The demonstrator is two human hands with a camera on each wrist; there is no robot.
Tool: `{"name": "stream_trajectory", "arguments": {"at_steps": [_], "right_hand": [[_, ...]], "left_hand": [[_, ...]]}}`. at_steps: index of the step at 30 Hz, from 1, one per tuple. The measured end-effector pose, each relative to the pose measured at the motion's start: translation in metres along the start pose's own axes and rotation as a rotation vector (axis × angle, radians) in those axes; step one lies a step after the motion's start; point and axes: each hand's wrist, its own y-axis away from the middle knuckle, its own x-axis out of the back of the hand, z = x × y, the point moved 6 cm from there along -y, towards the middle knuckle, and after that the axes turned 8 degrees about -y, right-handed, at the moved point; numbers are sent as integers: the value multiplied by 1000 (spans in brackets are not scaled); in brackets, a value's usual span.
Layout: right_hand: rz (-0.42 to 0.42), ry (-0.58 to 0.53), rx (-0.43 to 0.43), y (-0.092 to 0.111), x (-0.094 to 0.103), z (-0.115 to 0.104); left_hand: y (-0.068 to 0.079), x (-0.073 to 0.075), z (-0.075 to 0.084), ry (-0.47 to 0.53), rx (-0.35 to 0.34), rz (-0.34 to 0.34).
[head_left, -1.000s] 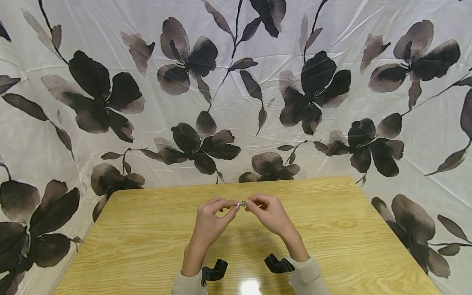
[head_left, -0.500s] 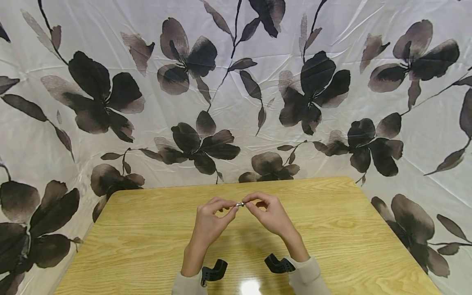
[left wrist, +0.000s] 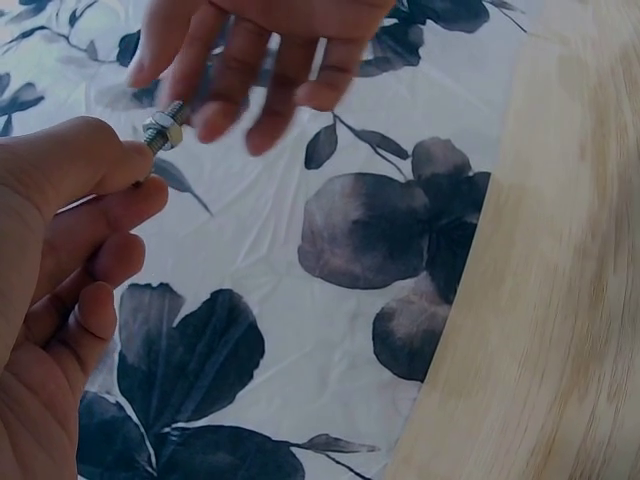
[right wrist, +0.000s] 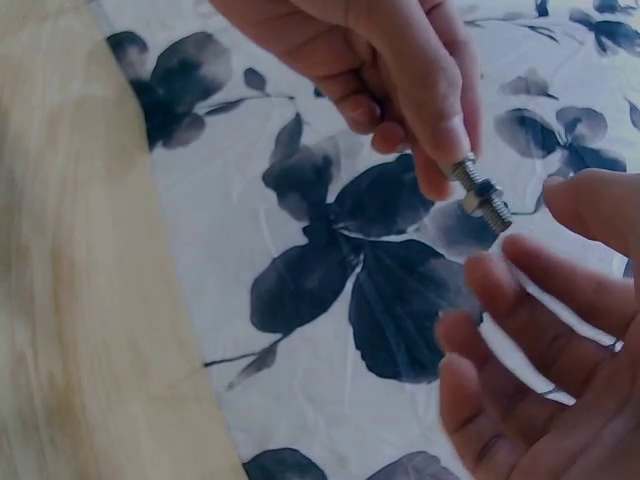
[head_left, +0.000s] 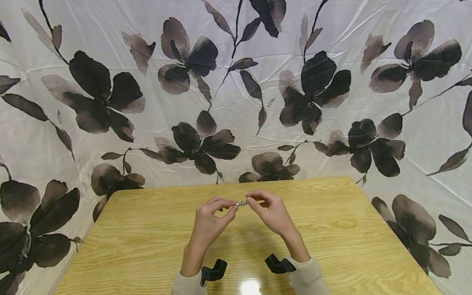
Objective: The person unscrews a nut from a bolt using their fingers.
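Note:
My left hand pinches a small silver bolt between thumb and index finger, above the table. Those fingertips hide one end of it, and its threaded shank points toward my right hand. A hex nut sits partway along the shank, with thread showing on both sides of it. In the right wrist view, the right thumb and loosely bent fingers are spread around the bolt's free end. A gap shows between them and the nut.
Both hands are over a wood-grain table. A white cloth with dark flowers hangs behind it and along its sides. Each wrist wears a black camera mount by a light sleeve.
The right fingers, closed at the nut a second ago, have spread and drawn slightly right, exposing the nut and the bolt's end. The left hand stays nearly still with the bolt.

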Motion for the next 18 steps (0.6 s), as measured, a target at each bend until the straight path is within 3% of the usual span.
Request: {"name": "stream_trajectory", "arguments": {"at_steps": [6,18], "right_hand": [[-52,26,-58,-1,-3,6],[-81,12,-28,0,-5,4]], "left_hand": [[-1,-1,3,30,-22,-11],[-1,-2,4,20,-56,-3]]}}
